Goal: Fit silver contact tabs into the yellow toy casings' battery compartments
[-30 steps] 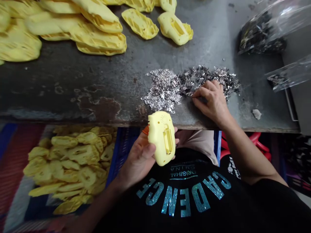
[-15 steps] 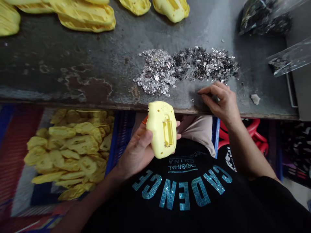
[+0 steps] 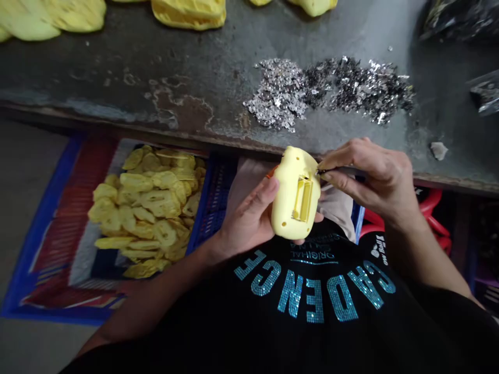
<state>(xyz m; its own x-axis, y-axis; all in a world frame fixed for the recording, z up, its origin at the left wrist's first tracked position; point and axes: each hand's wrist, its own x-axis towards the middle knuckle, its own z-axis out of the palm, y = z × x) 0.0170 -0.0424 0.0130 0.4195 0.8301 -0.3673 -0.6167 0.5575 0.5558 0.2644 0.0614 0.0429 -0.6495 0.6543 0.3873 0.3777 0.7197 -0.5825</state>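
My left hand [image 3: 255,210] is closed around a yellow plastic shell [image 3: 286,202], with its rectangular battery compartment facing up. A bit of orange shows at the shell's left edge. My right hand [image 3: 370,174] pinches a small dark metal piece [image 3: 322,171] between thumb and forefinger, at the upper right side of the shell by the top of the compartment. Just beyond both hands, a pile of silvery metal pieces [image 3: 278,93] lies on the bench, beside a darker pile of metal pieces [image 3: 362,91].
The metal bench [image 3: 128,104] has a worn front edge. Several yellow shells [image 3: 191,13] lie at its back left. Below left, a blue crate [image 3: 23,270] holds many yellow parts [image 3: 156,202]. Plastic bags [image 3: 463,21] with dark pieces and a whitish lump [image 3: 438,150] are at right.
My right hand has moved left from the bench to the shell, with a small dark metal piece in its fingertips. The camera view has shifted, and the shell is tilted slightly differently.
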